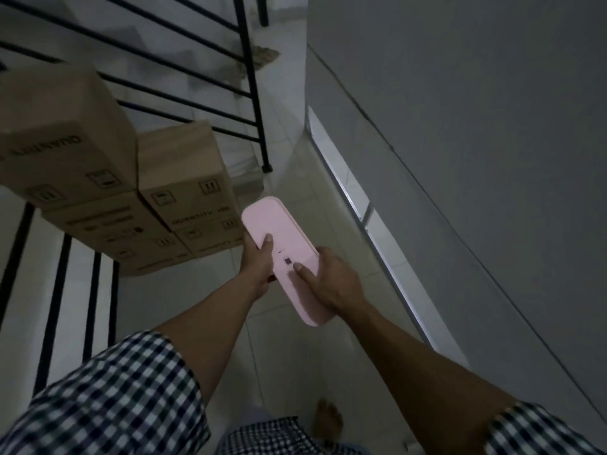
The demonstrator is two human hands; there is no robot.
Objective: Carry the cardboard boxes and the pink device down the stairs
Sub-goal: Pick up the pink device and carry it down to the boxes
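Pink device (284, 257) gripped in both hands above the floor (203, 310), left hand (258, 261) and right hand (328, 280) with fingers closed around its edges, probably for steadiness. Cardboard boxes (138, 205) stacked on the floor against the railing (253, 93), not yet carried.

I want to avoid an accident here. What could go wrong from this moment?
Both the left hand and the right hand hold the pink device, so neither is free for the black railing. The stacked cardboard boxes narrow the dim landing, and the bare foot could slip on the tiles.
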